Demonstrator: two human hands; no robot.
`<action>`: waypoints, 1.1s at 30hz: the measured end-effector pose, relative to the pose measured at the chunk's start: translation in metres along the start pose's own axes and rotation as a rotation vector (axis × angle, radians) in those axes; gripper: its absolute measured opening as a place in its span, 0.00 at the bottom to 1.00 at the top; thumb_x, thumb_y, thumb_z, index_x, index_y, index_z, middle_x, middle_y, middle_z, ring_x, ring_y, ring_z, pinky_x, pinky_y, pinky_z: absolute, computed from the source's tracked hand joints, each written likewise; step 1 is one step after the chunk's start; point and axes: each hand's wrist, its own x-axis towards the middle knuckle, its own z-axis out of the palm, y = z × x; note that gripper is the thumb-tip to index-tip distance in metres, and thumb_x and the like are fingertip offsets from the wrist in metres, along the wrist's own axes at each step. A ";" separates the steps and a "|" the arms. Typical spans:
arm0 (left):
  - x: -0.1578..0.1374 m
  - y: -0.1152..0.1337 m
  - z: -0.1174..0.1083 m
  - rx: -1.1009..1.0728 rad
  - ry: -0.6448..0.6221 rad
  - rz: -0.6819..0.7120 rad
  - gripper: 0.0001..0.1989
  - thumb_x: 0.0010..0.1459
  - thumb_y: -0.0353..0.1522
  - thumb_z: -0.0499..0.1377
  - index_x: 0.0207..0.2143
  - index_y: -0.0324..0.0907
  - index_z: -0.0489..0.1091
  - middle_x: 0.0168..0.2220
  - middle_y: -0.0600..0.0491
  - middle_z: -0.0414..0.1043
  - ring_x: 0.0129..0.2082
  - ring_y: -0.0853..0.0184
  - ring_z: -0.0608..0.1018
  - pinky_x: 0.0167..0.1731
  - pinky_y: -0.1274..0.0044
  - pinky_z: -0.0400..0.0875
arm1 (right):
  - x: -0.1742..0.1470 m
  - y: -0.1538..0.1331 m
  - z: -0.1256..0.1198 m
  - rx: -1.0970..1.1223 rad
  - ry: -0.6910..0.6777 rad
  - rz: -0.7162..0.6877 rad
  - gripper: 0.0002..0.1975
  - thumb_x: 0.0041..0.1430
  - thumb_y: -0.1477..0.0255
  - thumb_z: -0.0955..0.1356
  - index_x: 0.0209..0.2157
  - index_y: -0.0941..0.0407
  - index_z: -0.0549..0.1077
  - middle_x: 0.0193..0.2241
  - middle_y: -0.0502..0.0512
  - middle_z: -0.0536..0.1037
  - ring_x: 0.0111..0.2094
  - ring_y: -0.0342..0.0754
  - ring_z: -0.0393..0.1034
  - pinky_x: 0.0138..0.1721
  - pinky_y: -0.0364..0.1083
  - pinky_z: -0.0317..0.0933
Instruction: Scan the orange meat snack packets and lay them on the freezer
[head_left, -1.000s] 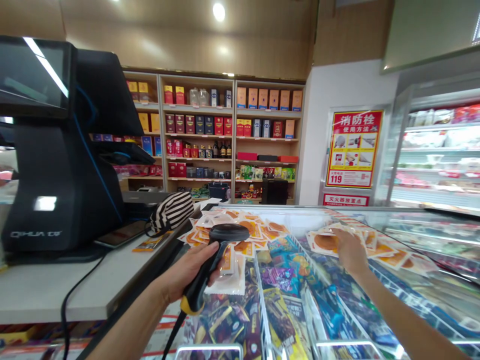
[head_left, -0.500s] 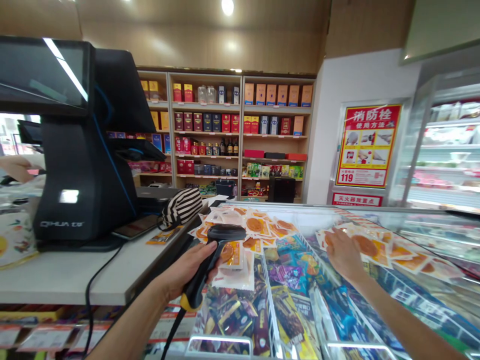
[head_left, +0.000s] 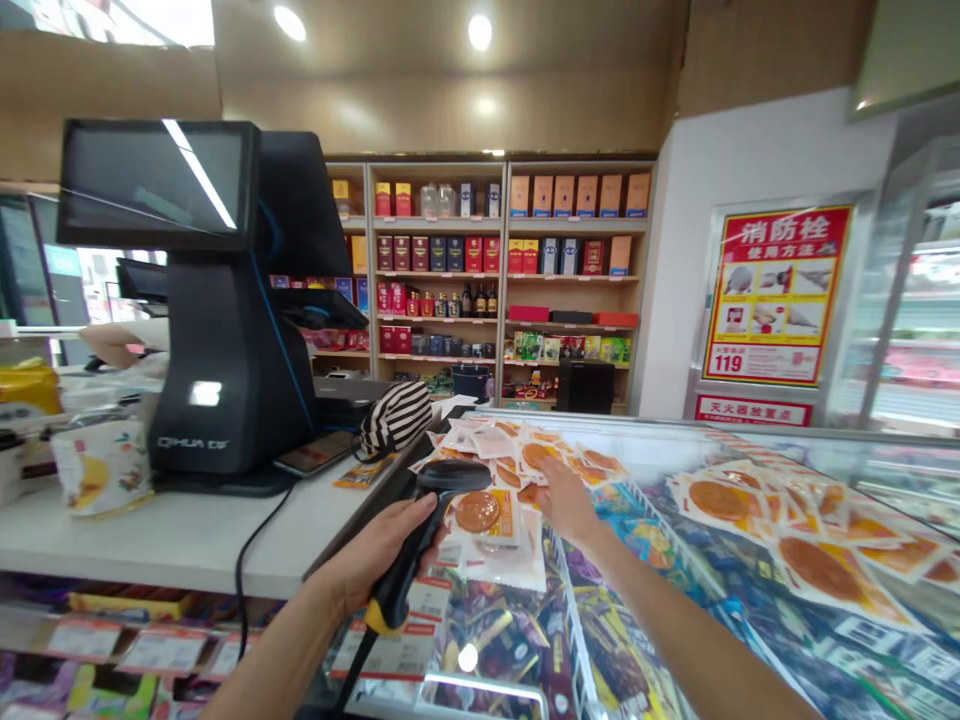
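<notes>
My left hand [head_left: 394,545] is closed around the handle of a black and yellow barcode scanner [head_left: 409,560]. The scanner's head points right, above a single food packet [head_left: 480,513] with a round orange-brown piece inside. That packet lies on the glass lid of a freezer, at the near side of a loose pile of similar packets [head_left: 495,440]. My right hand [head_left: 566,500] is at this pile, fingers bent and closed on a packet there; the fingertips are partly hidden. Further right, a second spread of such packets [head_left: 720,500] lies on the glass.
Left of the freezer, a white counter [head_left: 195,540] bears a black checkout terminal [head_left: 232,370], a phone [head_left: 315,453] and a striped cloth item [head_left: 396,418]. The scanner's cable hangs below it. Wrapped ice creams [head_left: 502,640] show beneath the glass. Another person's arm [head_left: 112,345] is behind the terminal.
My right hand has moved left from the right-hand spread of packets to the left pile. My left hand still holds the scanner. The view has turned slightly left.
</notes>
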 end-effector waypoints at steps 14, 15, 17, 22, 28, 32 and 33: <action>0.025 0.003 0.018 -0.072 -0.020 0.119 0.19 0.47 0.45 0.50 0.22 0.37 0.61 0.18 0.56 0.62 0.15 0.77 0.63 0.16 0.83 0.57 | -0.003 0.028 0.005 0.067 0.010 0.002 0.19 0.48 0.73 0.59 0.43 0.57 0.67 0.43 0.57 0.70 0.46 0.52 0.60 0.49 0.52 0.46; 0.029 0.002 0.021 -0.076 -0.029 0.130 0.19 0.48 0.45 0.50 0.22 0.37 0.61 0.19 0.56 0.62 0.15 0.77 0.63 0.17 0.83 0.57 | -0.005 0.031 0.003 0.088 0.016 -0.003 0.18 0.48 0.72 0.59 0.42 0.57 0.68 0.42 0.57 0.71 0.44 0.51 0.62 0.47 0.50 0.48; 0.035 -0.001 0.026 -0.089 -0.054 0.134 0.19 0.48 0.45 0.50 0.23 0.37 0.61 0.19 0.56 0.63 0.15 0.77 0.63 0.17 0.82 0.57 | -0.009 0.038 -0.003 0.138 0.037 0.000 0.17 0.48 0.70 0.59 0.40 0.57 0.70 0.40 0.55 0.73 0.43 0.49 0.63 0.45 0.47 0.51; 0.033 -0.002 0.034 -0.110 -0.102 0.088 0.18 0.47 0.45 0.51 0.25 0.38 0.61 0.21 0.56 0.63 0.15 0.78 0.63 0.16 0.82 0.56 | -0.011 0.062 -0.023 0.256 0.203 0.180 0.21 0.53 0.65 0.54 0.36 0.61 0.70 0.31 0.60 0.75 0.34 0.51 0.67 0.34 0.45 0.57; 0.023 0.008 0.053 -0.127 -0.227 0.057 0.16 0.48 0.43 0.52 0.27 0.38 0.59 0.21 0.56 0.62 0.15 0.77 0.64 0.16 0.82 0.56 | -0.019 0.083 -0.039 0.400 0.295 0.348 0.23 0.51 0.60 0.54 0.32 0.62 0.71 0.20 0.55 0.74 0.23 0.47 0.66 0.21 0.41 0.55; 0.023 0.011 0.063 -0.131 -0.323 0.088 0.15 0.48 0.43 0.52 0.27 0.38 0.59 0.20 0.56 0.61 0.15 0.77 0.63 0.15 0.82 0.56 | -0.026 0.084 -0.039 0.431 0.321 0.382 0.22 0.49 0.60 0.56 0.30 0.61 0.72 0.20 0.54 0.74 0.23 0.46 0.64 0.20 0.40 0.53; 0.023 0.011 0.064 -0.132 -0.344 0.097 0.15 0.49 0.43 0.51 0.27 0.38 0.59 0.21 0.56 0.61 0.15 0.77 0.63 0.16 0.82 0.56 | -0.027 0.084 -0.039 0.430 0.325 0.388 0.22 0.49 0.60 0.56 0.29 0.61 0.72 0.19 0.54 0.73 0.22 0.46 0.64 0.20 0.40 0.53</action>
